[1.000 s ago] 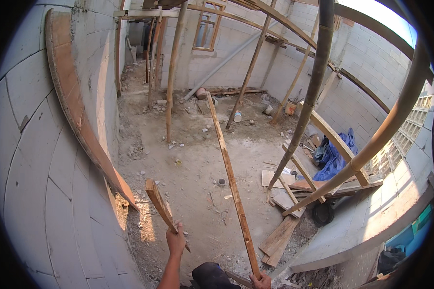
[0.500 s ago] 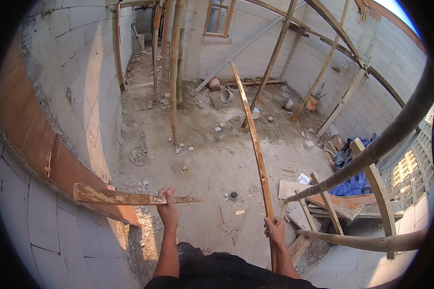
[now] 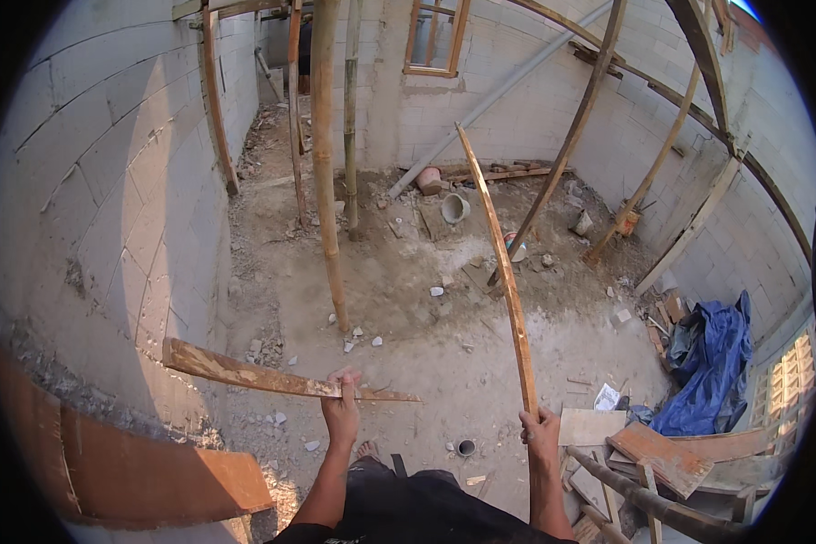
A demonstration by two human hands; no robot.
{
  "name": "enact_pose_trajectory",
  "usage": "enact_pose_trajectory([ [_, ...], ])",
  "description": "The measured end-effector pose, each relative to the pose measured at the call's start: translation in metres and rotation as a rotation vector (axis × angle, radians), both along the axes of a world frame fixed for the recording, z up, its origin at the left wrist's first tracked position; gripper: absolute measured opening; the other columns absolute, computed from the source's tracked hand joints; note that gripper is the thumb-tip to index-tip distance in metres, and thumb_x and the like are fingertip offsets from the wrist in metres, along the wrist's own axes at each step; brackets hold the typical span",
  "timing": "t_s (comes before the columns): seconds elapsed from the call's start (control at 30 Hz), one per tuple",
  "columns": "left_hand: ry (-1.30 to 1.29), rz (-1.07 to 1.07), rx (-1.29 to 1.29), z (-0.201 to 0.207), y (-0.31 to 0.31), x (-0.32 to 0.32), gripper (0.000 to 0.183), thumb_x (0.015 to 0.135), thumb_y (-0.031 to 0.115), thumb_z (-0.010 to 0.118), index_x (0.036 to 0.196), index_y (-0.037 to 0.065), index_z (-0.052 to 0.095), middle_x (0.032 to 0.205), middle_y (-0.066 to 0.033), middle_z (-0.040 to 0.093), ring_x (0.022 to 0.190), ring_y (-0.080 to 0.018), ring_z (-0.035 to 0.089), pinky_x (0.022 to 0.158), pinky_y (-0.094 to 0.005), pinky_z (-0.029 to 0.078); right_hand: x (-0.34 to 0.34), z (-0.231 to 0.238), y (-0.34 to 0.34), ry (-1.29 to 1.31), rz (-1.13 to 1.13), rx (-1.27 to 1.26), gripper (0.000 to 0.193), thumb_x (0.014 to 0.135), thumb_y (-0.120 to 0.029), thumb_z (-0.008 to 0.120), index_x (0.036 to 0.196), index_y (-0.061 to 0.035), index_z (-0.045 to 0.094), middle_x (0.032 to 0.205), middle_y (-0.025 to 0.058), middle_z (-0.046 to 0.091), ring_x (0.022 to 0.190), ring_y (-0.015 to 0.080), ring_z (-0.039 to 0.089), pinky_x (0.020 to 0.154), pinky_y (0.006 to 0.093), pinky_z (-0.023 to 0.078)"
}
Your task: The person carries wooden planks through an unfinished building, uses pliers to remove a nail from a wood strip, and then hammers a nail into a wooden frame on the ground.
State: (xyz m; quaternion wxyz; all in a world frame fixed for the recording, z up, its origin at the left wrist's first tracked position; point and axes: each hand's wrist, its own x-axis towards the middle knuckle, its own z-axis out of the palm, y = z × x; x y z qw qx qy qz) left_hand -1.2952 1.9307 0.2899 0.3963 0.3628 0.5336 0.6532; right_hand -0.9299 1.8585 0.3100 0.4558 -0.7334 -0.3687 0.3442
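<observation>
My left hand (image 3: 342, 399) is closed around a short, weathered wooden board (image 3: 245, 372), which lies crosswise and reaches out to the left over the floor. Its narrow end sticks out a little to the right of my fist. In my right hand (image 3: 540, 433) is a long, thin wooden batten (image 3: 503, 263), gripped near its lower end. The batten rises away from me, its far tip in line with the foot of the back wall. Both pieces are held up off the ground and apart from each other.
Bamboo and timber props (image 3: 326, 172) stand ahead, left of centre. A slanted prop (image 3: 562, 136) rises at the right. Scrap boards (image 3: 662, 458) and a blue tarp (image 3: 707, 367) lie at the right. An orange-brown panel (image 3: 154, 471) is at the lower left. A bucket (image 3: 456, 208) lies near the back wall.
The view has shifted forward, and the bamboo ladder-like frame at the right has mostly dropped out of sight. Both hands keep their hold on the wood; the left board now tilts down toward its right end.
</observation>
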Motion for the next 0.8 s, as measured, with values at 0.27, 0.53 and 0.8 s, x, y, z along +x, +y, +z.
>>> enact_pose_trajectory([
  [0.27,0.173,-0.157,-0.002,0.009,0.221,0.035,0.039,0.104,0.032,0.048,0.119,-0.003,0.055,0.109,-0.0157,0.066,0.104,-0.0212,0.063,0.090,-0.0321,0.048,0.025,0.032,0.187,-0.146,0.014,-0.030,0.027,0.083,-0.014,0.070,0.102,0.0058,0.066,0.063,0.0014,0.056,0.051,0.0093,0.051,0.046,0.0280,0.040],
  [0.53,0.130,-0.041,-0.011,-0.009,0.457,0.088,0.037,0.105,0.031,0.046,0.117,-0.002,0.057,0.105,-0.0133,0.068,0.100,-0.0183,0.062,0.090,-0.0314,0.046,0.087,0.037,0.479,-0.411,0.167,0.074,0.037,0.083,-0.016,0.069,0.114,0.0037,0.065,0.073,0.0159,0.062,0.069,0.0233,0.062,0.067,0.0374,0.048],
  [0.8,-0.007,0.051,-0.007,0.007,0.628,0.112,0.035,0.105,0.029,0.046,0.120,-0.002,0.054,0.110,-0.0162,0.067,0.104,-0.0212,0.062,0.092,-0.0344,0.047,0.089,0.079,0.815,-0.597,0.272,0.066,0.037,0.086,-0.024,0.067,0.114,-0.0005,0.065,0.099,0.0252,0.068,0.096,0.0415,0.065,0.083,0.0496,0.049],
])
